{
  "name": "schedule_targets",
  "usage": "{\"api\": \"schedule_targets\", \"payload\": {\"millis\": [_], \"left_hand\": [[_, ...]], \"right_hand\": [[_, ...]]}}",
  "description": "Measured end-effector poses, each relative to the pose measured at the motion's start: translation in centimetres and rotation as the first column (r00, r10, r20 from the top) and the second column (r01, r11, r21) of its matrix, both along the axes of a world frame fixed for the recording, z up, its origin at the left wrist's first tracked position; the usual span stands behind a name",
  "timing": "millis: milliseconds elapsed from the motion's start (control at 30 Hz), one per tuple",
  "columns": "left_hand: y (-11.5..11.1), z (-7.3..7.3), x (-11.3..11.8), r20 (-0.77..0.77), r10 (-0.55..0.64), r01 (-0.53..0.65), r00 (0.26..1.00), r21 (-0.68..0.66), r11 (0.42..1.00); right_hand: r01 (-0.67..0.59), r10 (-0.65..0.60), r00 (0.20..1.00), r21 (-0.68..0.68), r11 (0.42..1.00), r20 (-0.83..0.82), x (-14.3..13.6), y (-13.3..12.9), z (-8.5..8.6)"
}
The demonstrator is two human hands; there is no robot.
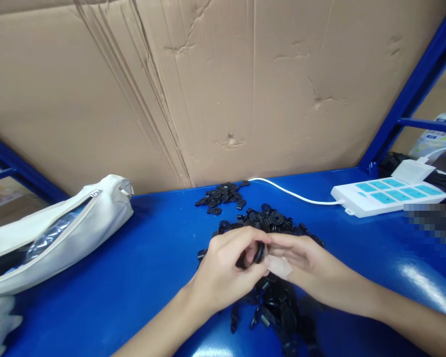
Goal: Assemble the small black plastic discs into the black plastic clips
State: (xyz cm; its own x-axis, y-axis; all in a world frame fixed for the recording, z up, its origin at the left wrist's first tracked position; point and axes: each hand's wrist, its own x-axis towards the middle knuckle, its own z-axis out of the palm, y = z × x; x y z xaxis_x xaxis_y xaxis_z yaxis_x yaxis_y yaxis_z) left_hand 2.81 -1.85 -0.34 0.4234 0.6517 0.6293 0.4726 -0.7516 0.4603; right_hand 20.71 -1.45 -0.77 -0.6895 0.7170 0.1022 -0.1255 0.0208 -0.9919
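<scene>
My left hand (223, 265) is closed, thumb and forefinger curled round a small round black plastic part (259, 252) seen edge-on. Against it from the right comes my right hand (308, 258), its fingertips meeting those of the left at the part. White tape or film (278, 267) covers the right thumb's tip area; whether it is wrapped on or held I cannot tell. The right fingertips are partly hidden, but they pinch at the same black part. Beneath and behind both hands spreads a heap of black plastic parts (269, 220), some with round heads.
A smaller pile of flat black pieces (223, 194) lies near the cardboard wall (223, 89). To the right sits a white power strip (388, 196) with a white cable (293, 193). An unzipped white pouch (104, 218) rests at left on the blue table (141, 277).
</scene>
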Motion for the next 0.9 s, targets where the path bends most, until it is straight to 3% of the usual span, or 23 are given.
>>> {"api": "schedule_targets", "payload": {"millis": [300, 467, 600, 767, 900], "left_hand": [[-0.3, -0.3, 0.2, -0.078, 0.003, 0.001, 0.997, 0.057, 0.998], [-0.4, 0.1, 0.1, -0.171, -0.044, 0.043, 0.984, -0.008, 0.999], [-0.4, 0.7, 0.0, -0.207, -0.028, 0.051, 0.978, 0.110, 0.993], [-0.1, 1.2, -0.4, -0.215, 0.047, 0.003, 0.975, 0.229, 0.973], [0.0, 0.8, -0.5, -0.212, -0.019, 0.065, 0.977, 0.212, 0.975]], "right_hand": [[0.019, -0.019, 1.000, 0.020, 1.000, 0.011, -0.2, 0.0, 0.1], [0.122, -0.127, 0.989, 0.076, 0.990, 0.077, -0.3, 0.1, -0.1], [0.241, -0.246, 0.958, 0.050, 0.969, 0.147, -0.1, 0.2, 0.0], [0.141, -0.175, 0.962, 0.168, 0.976, 0.210, 0.7, -0.1, 0.6], [0.167, -0.190, 0.947, 0.109, 0.980, 0.260, 1.3, -0.7, 0.1]]}}
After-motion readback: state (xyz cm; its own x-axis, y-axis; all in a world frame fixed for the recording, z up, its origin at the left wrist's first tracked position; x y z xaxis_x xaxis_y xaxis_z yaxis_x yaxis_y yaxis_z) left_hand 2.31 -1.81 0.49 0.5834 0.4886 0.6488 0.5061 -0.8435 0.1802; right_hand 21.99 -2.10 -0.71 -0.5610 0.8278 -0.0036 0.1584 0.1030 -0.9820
